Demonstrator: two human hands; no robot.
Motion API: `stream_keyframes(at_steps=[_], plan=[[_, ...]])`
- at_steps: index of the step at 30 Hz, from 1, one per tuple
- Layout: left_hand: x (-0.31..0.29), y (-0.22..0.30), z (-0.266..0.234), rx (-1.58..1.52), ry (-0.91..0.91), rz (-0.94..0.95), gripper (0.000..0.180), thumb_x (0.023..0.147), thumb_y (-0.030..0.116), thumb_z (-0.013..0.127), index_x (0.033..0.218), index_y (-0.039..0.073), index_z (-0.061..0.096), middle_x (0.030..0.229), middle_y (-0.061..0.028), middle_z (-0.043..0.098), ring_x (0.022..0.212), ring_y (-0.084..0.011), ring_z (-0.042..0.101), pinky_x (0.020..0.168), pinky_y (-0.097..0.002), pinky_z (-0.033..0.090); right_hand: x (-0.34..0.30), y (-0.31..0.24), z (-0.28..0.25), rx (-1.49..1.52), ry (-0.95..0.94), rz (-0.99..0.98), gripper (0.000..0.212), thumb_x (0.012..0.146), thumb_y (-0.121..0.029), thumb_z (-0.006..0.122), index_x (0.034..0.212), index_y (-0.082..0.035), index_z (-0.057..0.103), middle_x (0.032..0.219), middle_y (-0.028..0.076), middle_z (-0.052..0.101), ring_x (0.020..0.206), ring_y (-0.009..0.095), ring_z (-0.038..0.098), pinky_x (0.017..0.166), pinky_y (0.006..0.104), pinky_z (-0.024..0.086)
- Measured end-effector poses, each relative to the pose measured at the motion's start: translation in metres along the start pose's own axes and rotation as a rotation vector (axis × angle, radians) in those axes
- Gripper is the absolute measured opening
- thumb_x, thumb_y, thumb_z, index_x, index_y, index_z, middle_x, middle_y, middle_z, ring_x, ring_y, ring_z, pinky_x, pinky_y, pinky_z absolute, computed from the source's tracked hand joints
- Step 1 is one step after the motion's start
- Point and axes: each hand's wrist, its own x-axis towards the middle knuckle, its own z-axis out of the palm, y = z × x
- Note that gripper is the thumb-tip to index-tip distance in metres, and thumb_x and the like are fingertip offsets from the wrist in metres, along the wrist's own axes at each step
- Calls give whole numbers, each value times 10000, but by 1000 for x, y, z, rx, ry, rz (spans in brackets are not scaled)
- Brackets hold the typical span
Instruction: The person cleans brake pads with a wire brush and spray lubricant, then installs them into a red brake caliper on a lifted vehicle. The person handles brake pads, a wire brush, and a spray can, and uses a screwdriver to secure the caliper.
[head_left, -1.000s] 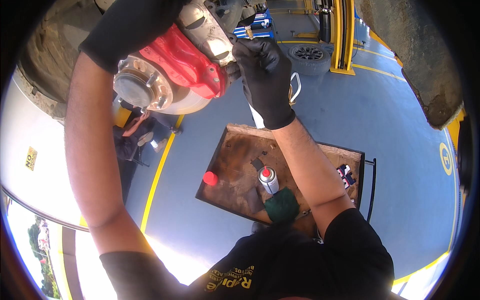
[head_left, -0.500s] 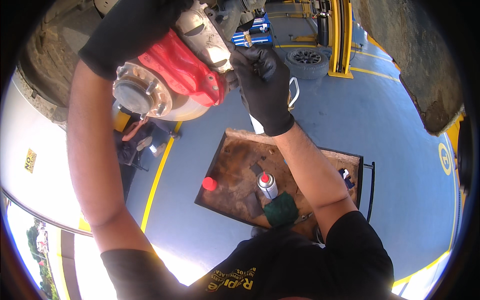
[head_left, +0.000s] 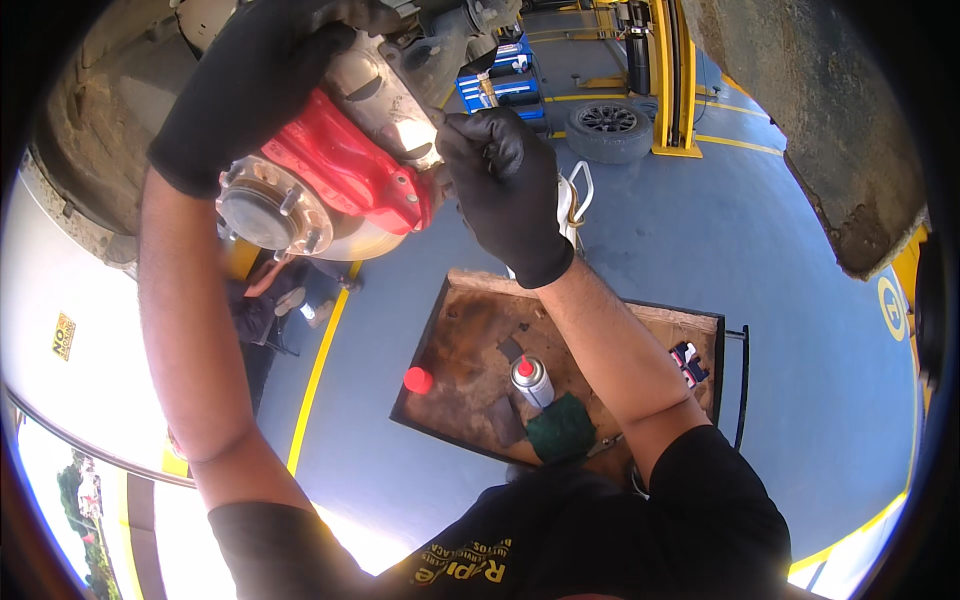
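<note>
Both my hands wear black gloves and are raised to a brake assembly at the upper left. Its red caliper bracket (head_left: 350,172) straddles the disc (head_left: 365,240), beside the studded hub (head_left: 262,208). A silvery metal brake pad (head_left: 382,92) lies along the bracket's outer side. My left hand (head_left: 265,85) reaches over the hub, its fingers curled at the pad's upper end. My right hand (head_left: 505,190) is closed, thumb and fingers pinching the pad's lower end. Glove and pad hide the exact contact of the fingertips.
Below stands a brown-topped cart (head_left: 460,330) with a spray can (head_left: 532,382), a red cap (head_left: 418,380) and a dark green cloth (head_left: 562,428). A wheel (head_left: 608,130) lies near a yellow lift post (head_left: 676,80). Another person (head_left: 265,300) is at the left, beyond the disc.
Brake assembly and both hands appear slightly farther left in the picture. More of my left fingers shows above the pad. The right hand keeps its pinch at the lower end.
</note>
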Motion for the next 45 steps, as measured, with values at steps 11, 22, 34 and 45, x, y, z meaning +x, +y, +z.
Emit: stream_keyframes(at_steps=[11,22,34,45], plan=[[-2,13,-7,13,36,18,71,977,47,594,1036,23,625,912,-151,677,863,-318,686,785,-376,525,28,-30,-19,-375,-287,-128,82,919,-75,654,923,-9,605,772,177,653,707,343,644,653,440,498],[-2,26,-3,-77,59,-25,157,954,-24,551,1067,18,652,946,-158,686,892,-313,693,826,-372,534,29,-32,-23,-397,-368,-132,79,951,-67,610,908,-9,578,735,164,623,674,350,626,614,396,488],[-9,21,10,-63,145,61,335,904,-136,470,1113,42,662,1029,-143,711,933,-342,705,848,-385,547,17,-15,-17,-293,-355,-107,83,919,-39,613,968,-15,550,771,179,586,703,384,614,650,443,485],[-17,11,20,-22,141,57,354,986,-127,461,1222,55,653,1122,-77,690,799,-159,694,733,-289,553,12,1,-16,-200,-391,-59,67,936,23,563,977,-3,518,753,166,525,663,324,539,635,387,452]])
